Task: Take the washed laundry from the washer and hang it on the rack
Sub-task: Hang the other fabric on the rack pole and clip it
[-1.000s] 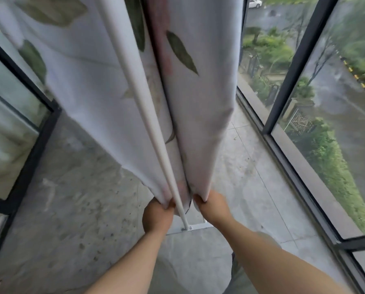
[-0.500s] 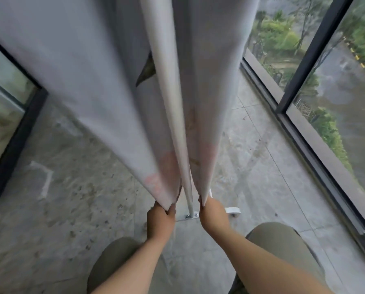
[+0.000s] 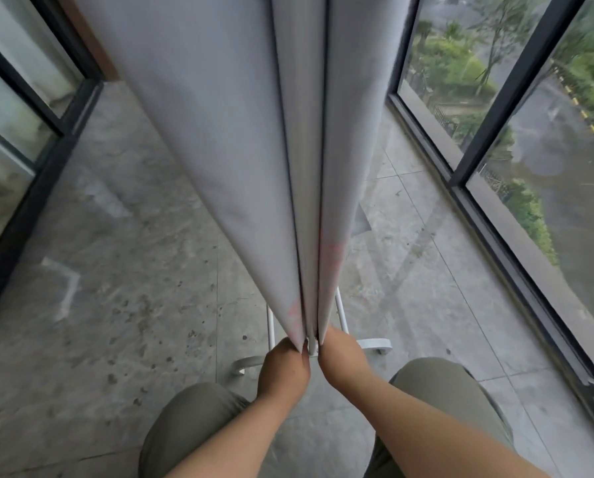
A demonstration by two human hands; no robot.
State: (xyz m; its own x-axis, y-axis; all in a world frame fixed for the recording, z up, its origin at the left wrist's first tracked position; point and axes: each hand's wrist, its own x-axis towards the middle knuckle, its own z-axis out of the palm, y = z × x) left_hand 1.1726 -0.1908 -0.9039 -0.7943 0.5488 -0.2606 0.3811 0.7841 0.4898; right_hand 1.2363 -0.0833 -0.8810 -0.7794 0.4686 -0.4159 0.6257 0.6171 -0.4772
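A person is crouching on the grey stone floor point(image 3: 116, 270) and looking down at a big pale grey cloth sheet point(image 3: 219, 132). The sheet is hanging on a white metal drying rack point(image 3: 375, 343), one half falling on the left of the rack's tall white pole point(image 3: 306, 201) and the other half on the right. The left hand point(image 3: 283, 369) is pinching the bottom edge of the left half, and the right hand point(image 3: 342, 357) is pinching the bottom edge of the right half. Both hands are curling tight on the cloth and sitting close together, just beside the foot of the pole. On the right, tall glass windows with dark frames point(image 3: 468, 160) are showing trees and a wet road. The washer is not showing here.

I think the person is pulling the two halves down to make them even and smooth. If one hand is pulling harder than the other, the sheet could be sliding over the top and dropping onto the spotty floor, getting dirty. If both hands are tugging too hard, the light rack could be tipping toward the person. The bottom edges are hanging very near the floor, so letting go down low could be letting them touch it
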